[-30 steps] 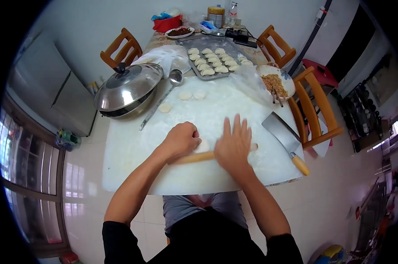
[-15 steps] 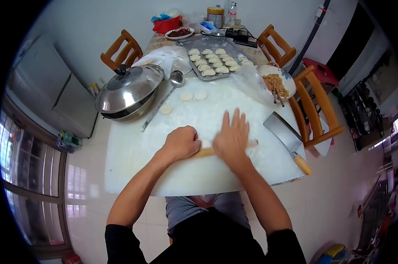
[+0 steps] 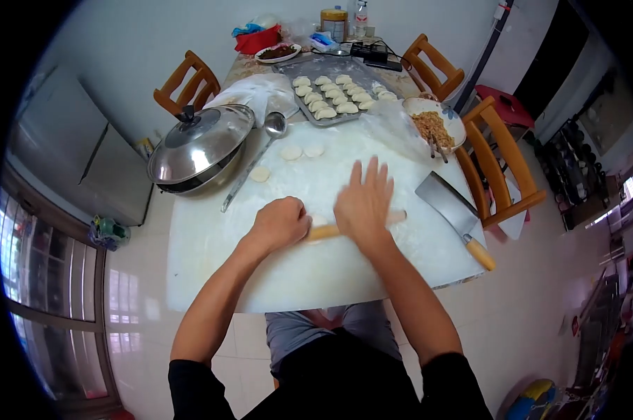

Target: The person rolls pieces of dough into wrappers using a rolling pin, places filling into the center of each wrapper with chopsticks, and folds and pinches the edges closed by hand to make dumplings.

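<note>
My right hand (image 3: 363,208) is wide: palm down, fingers extended and pointing away from me, covering the middle of the wooden rolling pin (image 3: 323,232). No fingers are seen wrapped round it. The pin's long axis runs left to right across my front, its right end slightly farther from me than its left. The dough round (image 3: 319,220) lies left of the right hand with the pin crossing it; a part shows on the far side, a sliver on the near side. My left hand (image 3: 281,222) is nearer to the dough, directly at its left edge and by the pin's left end. It is narrow, fingers curled; whether it pinches the dough I cannot tell, the fingertips being hidden. The cleaver (image 3: 446,203) lies on the desk (image 3: 274,294) to the right, apart from both hands.
</note>
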Demonstrator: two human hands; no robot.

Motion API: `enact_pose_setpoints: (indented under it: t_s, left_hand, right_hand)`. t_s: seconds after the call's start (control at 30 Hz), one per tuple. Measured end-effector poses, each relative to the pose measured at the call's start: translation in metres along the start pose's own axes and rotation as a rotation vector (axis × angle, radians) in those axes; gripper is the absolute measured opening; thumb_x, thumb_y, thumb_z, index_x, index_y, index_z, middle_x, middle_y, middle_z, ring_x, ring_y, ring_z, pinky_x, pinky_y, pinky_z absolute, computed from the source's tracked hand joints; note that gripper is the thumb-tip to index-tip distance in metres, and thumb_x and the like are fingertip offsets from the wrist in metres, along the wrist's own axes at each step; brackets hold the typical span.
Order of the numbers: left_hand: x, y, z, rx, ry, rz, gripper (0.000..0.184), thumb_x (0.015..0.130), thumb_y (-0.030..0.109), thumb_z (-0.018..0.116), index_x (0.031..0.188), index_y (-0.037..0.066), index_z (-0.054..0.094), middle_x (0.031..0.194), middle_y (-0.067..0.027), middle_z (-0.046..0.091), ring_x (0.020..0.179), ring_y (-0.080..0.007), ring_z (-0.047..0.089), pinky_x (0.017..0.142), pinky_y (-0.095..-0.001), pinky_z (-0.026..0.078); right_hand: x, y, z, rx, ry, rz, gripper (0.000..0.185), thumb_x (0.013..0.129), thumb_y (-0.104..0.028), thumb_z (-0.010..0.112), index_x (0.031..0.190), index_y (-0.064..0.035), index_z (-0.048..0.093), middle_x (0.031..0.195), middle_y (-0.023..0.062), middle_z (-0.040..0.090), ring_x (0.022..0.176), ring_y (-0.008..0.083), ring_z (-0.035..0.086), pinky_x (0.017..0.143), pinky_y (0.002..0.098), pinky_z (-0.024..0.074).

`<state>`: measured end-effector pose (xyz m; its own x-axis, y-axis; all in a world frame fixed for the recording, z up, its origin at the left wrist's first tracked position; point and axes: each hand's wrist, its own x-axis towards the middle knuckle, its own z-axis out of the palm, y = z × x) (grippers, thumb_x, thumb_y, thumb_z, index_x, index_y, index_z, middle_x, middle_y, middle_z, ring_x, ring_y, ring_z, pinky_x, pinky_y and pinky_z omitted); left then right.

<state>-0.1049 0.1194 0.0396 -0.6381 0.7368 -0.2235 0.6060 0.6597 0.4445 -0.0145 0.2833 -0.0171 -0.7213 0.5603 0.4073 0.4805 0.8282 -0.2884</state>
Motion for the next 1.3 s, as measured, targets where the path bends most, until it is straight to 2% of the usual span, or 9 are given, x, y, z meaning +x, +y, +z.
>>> enact_pose_setpoints:
  t_s: [0.17, 0.27, 0.5, 0.57, 0.8, 1.0, 1.07, 1.13, 1.3]
  left_hand:
    - [0.023, -0.019, 0.024, -0.069, 0.191, 0.371, 0.023, 0.086, 0.02, 0.065, 0.088, -0.001, 0.074, 0.079, -0.0189, 0.073, 0.074, -0.0359, 0.069, 0.073, -0.0451, 0.054]
    - [0.011, -0.013, 0.019, -0.165, 0.038, 0.277, 0.019, 0.085, 0.015, 0.067, 0.091, -0.002, 0.074, 0.078, -0.0166, 0.073, 0.071, -0.0306, 0.069, 0.071, -0.042, 0.054]
    - [0.018, 0.001, 0.019, -0.109, 0.013, 0.095, 0.024, 0.087, 0.02, 0.068, 0.092, -0.003, 0.074, 0.079, -0.0182, 0.073, 0.071, -0.0332, 0.07, 0.071, -0.0436, 0.054]
    - [0.036, -0.011, 0.033, 0.103, 0.271, 0.304, 0.026, 0.086, 0.023, 0.068, 0.092, -0.003, 0.074, 0.081, -0.0197, 0.073, 0.075, -0.0355, 0.071, 0.074, -0.0439, 0.054]
    - [0.017, -0.01, 0.019, -0.139, 0.101, 0.221, 0.024, 0.086, 0.02, 0.067, 0.092, -0.002, 0.075, 0.083, -0.0217, 0.073, 0.079, -0.037, 0.071, 0.077, -0.0451, 0.054]
    - [0.025, 0.005, 0.01, 0.102, 0.066, 0.079, 0.019, 0.086, 0.015, 0.065, 0.092, -0.001, 0.075, 0.081, -0.0207, 0.073, 0.079, -0.0354, 0.071, 0.076, -0.0443, 0.054]
    - [0.039, -0.006, 0.019, -0.075, 0.022, 0.349, 0.018, 0.086, 0.013, 0.064, 0.092, -0.001, 0.074, 0.082, -0.0201, 0.073, 0.08, -0.0355, 0.071, 0.076, -0.045, 0.054]
    - [0.025, -0.003, 0.021, -0.118, 0.113, 0.428, 0.019, 0.085, 0.014, 0.065, 0.092, -0.002, 0.073, 0.083, -0.0206, 0.073, 0.08, -0.0357, 0.07, 0.075, -0.0443, 0.054]
    - [0.013, -0.003, 0.018, -0.135, 0.066, 0.142, 0.022, 0.083, 0.018, 0.068, 0.092, -0.002, 0.073, 0.084, -0.0217, 0.073, 0.08, -0.0359, 0.07, 0.076, -0.0428, 0.055]
  right_hand:
    - [0.02, -0.006, -0.003, 0.089, 0.15, -0.133, 0.057, 0.099, -0.02, 0.058, 0.151, -0.0005, 0.046, 0.162, 0.0313, 0.032, 0.15, 0.0492, 0.031, 0.123, 0.058, 0.0237]
    - [-0.062, 0.012, -0.029, 0.067, -0.166, -0.08, 0.061, 0.093, -0.015, 0.059, 0.151, -0.0002, 0.048, 0.159, 0.0332, 0.037, 0.147, 0.0498, 0.035, 0.122, 0.06, 0.0247]
    - [0.017, -0.007, 0.007, 0.024, 0.062, -0.039, 0.067, 0.087, -0.016, 0.061, 0.151, -0.0008, 0.049, 0.161, 0.0321, 0.035, 0.152, 0.048, 0.029, 0.123, 0.061, 0.0198]
    - [0.026, -0.006, 0.01, -0.017, 0.143, -0.027, 0.067, 0.086, -0.017, 0.061, 0.151, -0.0008, 0.049, 0.161, 0.032, 0.035, 0.152, 0.0478, 0.029, 0.124, 0.0609, 0.0193]
    - [-0.092, 0.019, -0.046, 0.076, -0.156, -0.086, 0.068, 0.086, -0.016, 0.06, 0.151, 0.0027, 0.048, 0.159, 0.0343, 0.036, 0.149, 0.052, 0.031, 0.123, 0.0604, 0.0203]
    - [0.018, -0.006, 0.0, -0.009, -0.07, 0.025, 0.074, 0.086, -0.011, 0.059, 0.155, 0.0033, 0.039, 0.164, 0.032, 0.027, 0.153, 0.0504, 0.023, 0.125, 0.0607, 0.0177]
    - [0.016, -0.002, 0.0, 0.041, 0.084, -0.039, 0.069, 0.087, -0.012, 0.058, 0.153, 0.0025, 0.045, 0.164, 0.032, 0.03, 0.152, 0.0493, 0.027, 0.126, 0.0578, 0.0164]
    - [-0.034, 0.018, -0.009, 0.118, -0.161, -0.005, 0.067, 0.087, -0.015, 0.061, 0.151, 0.003, 0.048, 0.159, 0.0336, 0.038, 0.149, 0.0488, 0.034, 0.123, 0.0583, 0.0238]
    - [-0.076, 0.021, -0.026, 0.095, -0.131, -0.067, 0.069, 0.085, -0.016, 0.062, 0.15, 0.0044, 0.048, 0.159, 0.035, 0.037, 0.149, 0.0502, 0.033, 0.123, 0.0621, 0.0202]
